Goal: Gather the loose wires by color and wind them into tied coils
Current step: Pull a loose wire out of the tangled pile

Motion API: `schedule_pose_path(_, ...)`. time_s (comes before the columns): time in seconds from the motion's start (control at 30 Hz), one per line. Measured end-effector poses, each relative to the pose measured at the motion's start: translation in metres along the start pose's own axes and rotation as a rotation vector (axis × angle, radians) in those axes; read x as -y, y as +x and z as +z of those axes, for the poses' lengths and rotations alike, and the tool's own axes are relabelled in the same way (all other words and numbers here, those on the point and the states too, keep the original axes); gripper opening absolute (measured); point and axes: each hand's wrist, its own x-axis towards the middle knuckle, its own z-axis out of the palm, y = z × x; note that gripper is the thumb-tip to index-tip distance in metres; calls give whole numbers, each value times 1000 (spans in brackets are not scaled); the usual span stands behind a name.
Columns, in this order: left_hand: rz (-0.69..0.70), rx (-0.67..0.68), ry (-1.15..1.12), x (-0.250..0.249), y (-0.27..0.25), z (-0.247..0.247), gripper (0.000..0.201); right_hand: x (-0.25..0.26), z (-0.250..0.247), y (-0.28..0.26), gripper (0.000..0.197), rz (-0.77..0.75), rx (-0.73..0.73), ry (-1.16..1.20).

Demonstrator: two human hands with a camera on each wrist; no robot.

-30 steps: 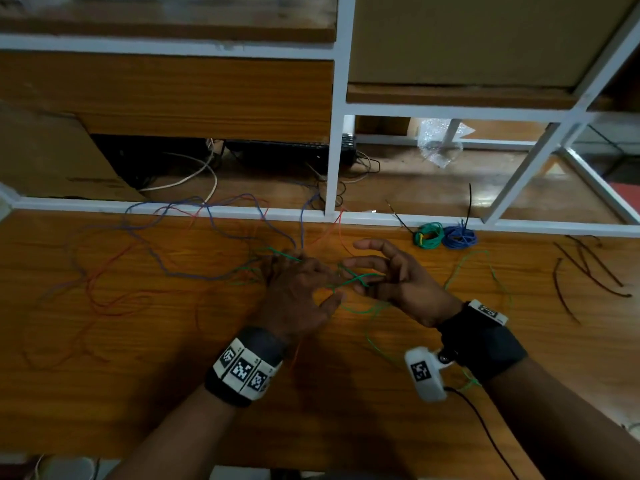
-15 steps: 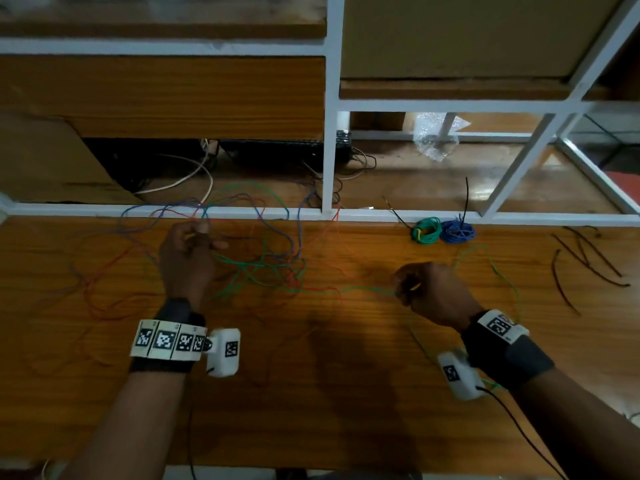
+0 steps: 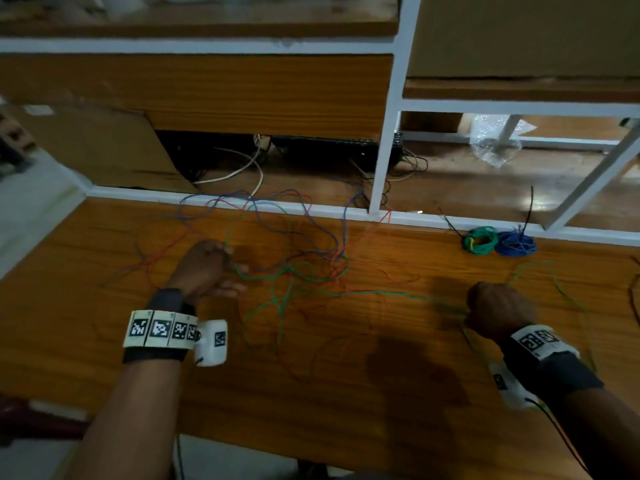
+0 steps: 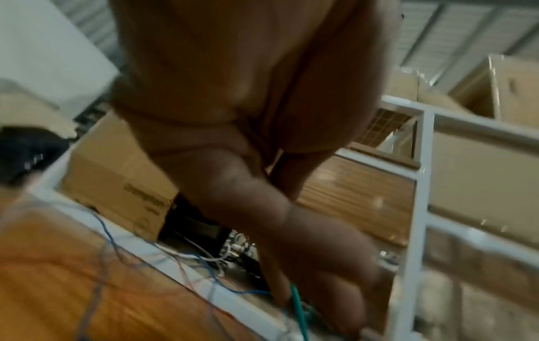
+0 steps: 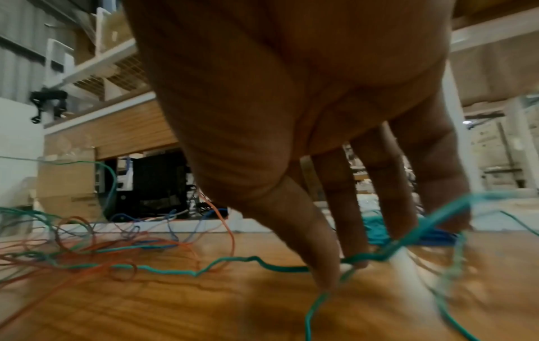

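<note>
Loose green, red and blue wires (image 3: 304, 268) lie tangled on the wooden table (image 3: 311, 393). My left hand (image 3: 207, 265) at centre left pinches a green wire (image 4: 299, 309) between thumb and fingers. A long green wire (image 3: 381, 293) runs from the tangle to my right hand (image 3: 498, 313), which pinches it (image 5: 291, 268) between thumb and fingertips just above the table. A tied green coil (image 3: 479, 240) and a tied blue coil (image 3: 516, 242) sit by the table's back edge at right.
A white metal frame (image 3: 381, 133) with wooden shelves rises behind the table. Black equipment and white cables (image 3: 242, 171) sit beyond the back rail. Dark loose wires (image 3: 633, 296) lie at the far right edge. Crumpled clear plastic (image 3: 495, 140) rests on the shelf.
My hands, together at the tangle a second ago, have drawn apart: left toward the left, right toward the right, stretching the green wire out between them.
</note>
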Motion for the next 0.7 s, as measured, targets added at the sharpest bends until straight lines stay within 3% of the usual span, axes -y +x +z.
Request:
schedule_pose_path(0.1,106,-21,-245,-2,-10,11,4,34,-22,-17,33,-163,-59,-72)
schedule_pose_path(0.2,222,-31,-354,-11,-23,19,9,92,-45,-27,34,-467,-143,262)
schedule_pose_path(0.3,324,-29,-463,-29,-34,15,13,163,-47,-33,23,-764,-96,553)
schedule_pose_path(0.47,452,29,-647,-57,-48,-17,20,252,-27,-10,62,-810,-122,559)
schedule_pose_path(0.53,458,37,-687,-59,-48,-29,20,269,-28,-1,50,-830,-83,555)
schedule_pose_path(0.6,447,2,-722,-55,-43,-40,19,277,-34,1,22,-885,-42,540)
schedule_pose_path(0.7,359,-176,-805,-33,-23,-62,18,263,-46,-3,21,-917,-57,644)
